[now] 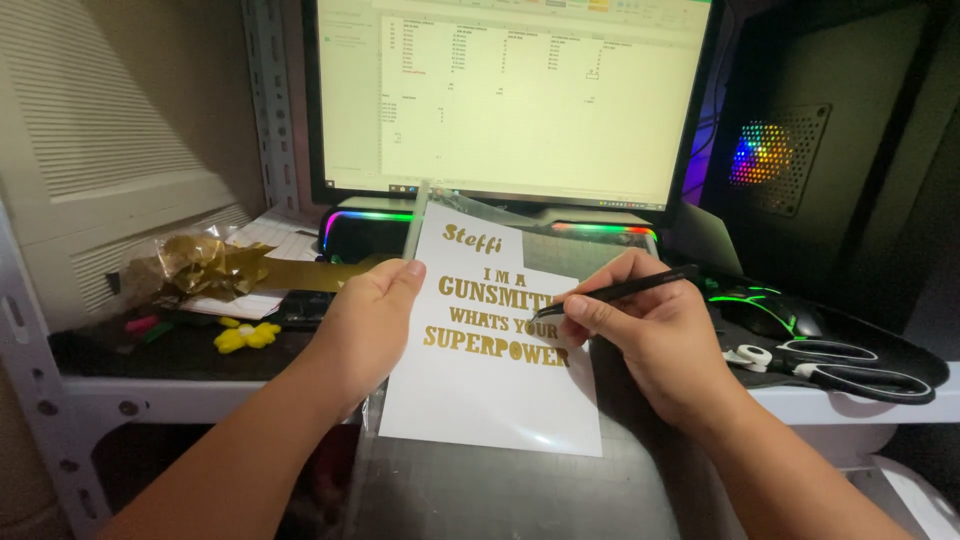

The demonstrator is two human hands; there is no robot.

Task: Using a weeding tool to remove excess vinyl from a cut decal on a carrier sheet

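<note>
Head view of vinyl weeding, read left to right. The left hand (pixel 365 320) is pinching the left edge of the white backing sheet with gold cut-vinyl lettering (pixel 490 370), thumb on top, holding it tilted up above the grey gridded cutting mat (pixel 560 490). The right hand (pixel 650 335) is closed round a slim black weeding pick (pixel 615 292) in a pen grip, its tip touching the right end of the lettering's upper large line. Judged risks: the tip could be lifting or tearing a wanted letter, since it is sitting right on the gold; the sheet, being held by one edge only, could be flexing under the tip's pressure.

Surroundings: crumpled gold vinyl scraps (pixel 205 265) and a small yellow flower-shaped piece (pixel 247 335) are lying on the worktop (pixel 150 395) at far left; a lit monitor (pixel 510 95) is standing behind the sheet; a black mouse with green lights (pixel 770 310) and white-and-black-handled scissors (pixel 830 365) are lying just beside the right wrist, crowding its outward travel.
</note>
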